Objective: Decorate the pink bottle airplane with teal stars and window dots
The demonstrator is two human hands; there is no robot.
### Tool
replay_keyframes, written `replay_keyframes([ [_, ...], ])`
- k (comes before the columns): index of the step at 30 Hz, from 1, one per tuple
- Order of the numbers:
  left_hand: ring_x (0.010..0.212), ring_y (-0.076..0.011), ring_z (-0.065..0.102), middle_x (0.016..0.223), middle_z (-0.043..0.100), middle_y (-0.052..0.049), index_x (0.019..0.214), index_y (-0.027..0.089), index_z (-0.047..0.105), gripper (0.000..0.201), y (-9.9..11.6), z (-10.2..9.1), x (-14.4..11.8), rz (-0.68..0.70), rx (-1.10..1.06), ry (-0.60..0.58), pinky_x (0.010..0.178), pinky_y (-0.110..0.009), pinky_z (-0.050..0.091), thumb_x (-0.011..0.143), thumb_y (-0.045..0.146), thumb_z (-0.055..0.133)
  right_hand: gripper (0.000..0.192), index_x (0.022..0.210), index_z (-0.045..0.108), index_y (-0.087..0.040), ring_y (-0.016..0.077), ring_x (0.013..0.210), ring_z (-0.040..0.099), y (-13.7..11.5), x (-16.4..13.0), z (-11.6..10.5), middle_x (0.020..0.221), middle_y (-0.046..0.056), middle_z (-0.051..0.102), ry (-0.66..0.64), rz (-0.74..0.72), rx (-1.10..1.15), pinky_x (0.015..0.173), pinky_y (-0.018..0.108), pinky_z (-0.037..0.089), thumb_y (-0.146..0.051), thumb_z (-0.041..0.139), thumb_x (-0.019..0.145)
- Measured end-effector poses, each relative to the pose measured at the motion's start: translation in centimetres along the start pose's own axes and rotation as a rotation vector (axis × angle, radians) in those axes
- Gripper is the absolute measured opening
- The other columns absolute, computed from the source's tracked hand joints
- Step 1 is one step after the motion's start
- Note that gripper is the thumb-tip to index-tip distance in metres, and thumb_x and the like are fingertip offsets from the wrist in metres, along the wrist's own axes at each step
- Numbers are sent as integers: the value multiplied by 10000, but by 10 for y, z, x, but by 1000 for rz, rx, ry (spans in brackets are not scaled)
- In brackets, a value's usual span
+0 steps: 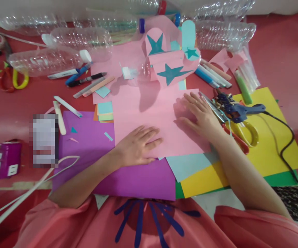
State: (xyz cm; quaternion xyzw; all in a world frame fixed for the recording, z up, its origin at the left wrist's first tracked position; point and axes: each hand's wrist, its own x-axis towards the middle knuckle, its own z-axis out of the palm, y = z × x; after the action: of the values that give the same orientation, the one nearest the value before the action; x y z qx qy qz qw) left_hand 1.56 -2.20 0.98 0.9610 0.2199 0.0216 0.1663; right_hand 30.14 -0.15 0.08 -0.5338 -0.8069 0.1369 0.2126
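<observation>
A pink paper sheet [136, 110] lies in front of me over purple paper [138, 182]. My left hand [136, 146] rests flat on its lower left part, fingers spread. Near its right edge, my right hand [200, 117] also lies flat with the fingers apart. Neither hand holds anything. Just beyond the sheet is a bottle [142, 70] lying on its side, wrapped in pink paper with teal stars [173, 73]. Beside my right hand lie scissors [249, 132] with red and yellow handles and a dark blue glue gun [244, 110], its nozzle area cluttered.
Several clear plastic bottles [45, 62] lie along the back. Pens [87, 79] and glue sticks [244, 86] are scattered on both sides. Yellow paper [280, 137] sits at right under the glue gun's black cord [284, 148]. A phone [44, 141] and purple socket box [4, 160] are at left.
</observation>
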Motion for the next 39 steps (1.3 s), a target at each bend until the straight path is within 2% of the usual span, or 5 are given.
replay_keyframes([
  [8, 1339, -267, 527, 1419, 568, -152, 1303, 171, 618, 480, -3, -23, -12, -91, -20, -21, 1130, -424, 431, 928, 468, 576, 635, 1381, 525, -115, 310, 1349, 523, -70, -28, 3, 1425, 185, 562, -333, -373, 50, 1093, 517, 482, -495, 625, 882],
  [13, 1206, -241, 635, 1260, 683, -143, 1164, 132, 679, 329, 3, -28, -21, -49, 35, 65, 1040, -365, 526, 959, 348, 539, 312, 1231, 638, -120, 257, 1240, 626, -75, -38, -7, 1301, 131, 672, -273, -382, -95, 1003, 413, 577, -145, 494, 956],
  [27, 706, -143, 672, 761, 721, -5, 805, 197, 595, 306, 21, -29, -61, -316, 51, 247, 709, -283, 538, 1002, 155, 365, 256, 1030, 695, -175, 216, 810, 757, -62, -67, -36, 932, 78, 782, -134, -188, -76, 654, 332, 636, -122, 458, 950],
  [33, 622, -181, 610, 650, 651, -17, 770, 191, 591, 332, -1, -32, -43, -304, 223, 213, 675, -314, 515, 987, 158, 341, 494, 1335, 551, -238, 281, 1336, 536, -73, -58, -22, 1396, 110, 601, -22, -265, -267, 1126, 499, 427, -21, 496, 895],
  [39, 765, -238, 656, 793, 701, -77, 860, 180, 649, 296, -16, -38, -25, -369, 345, 99, 755, -388, 532, 972, 176, 375, 519, 1398, 491, -284, 259, 1387, 482, -73, -49, 2, 1460, 71, 547, -133, -321, -265, 1145, 475, 417, -86, 503, 919],
])
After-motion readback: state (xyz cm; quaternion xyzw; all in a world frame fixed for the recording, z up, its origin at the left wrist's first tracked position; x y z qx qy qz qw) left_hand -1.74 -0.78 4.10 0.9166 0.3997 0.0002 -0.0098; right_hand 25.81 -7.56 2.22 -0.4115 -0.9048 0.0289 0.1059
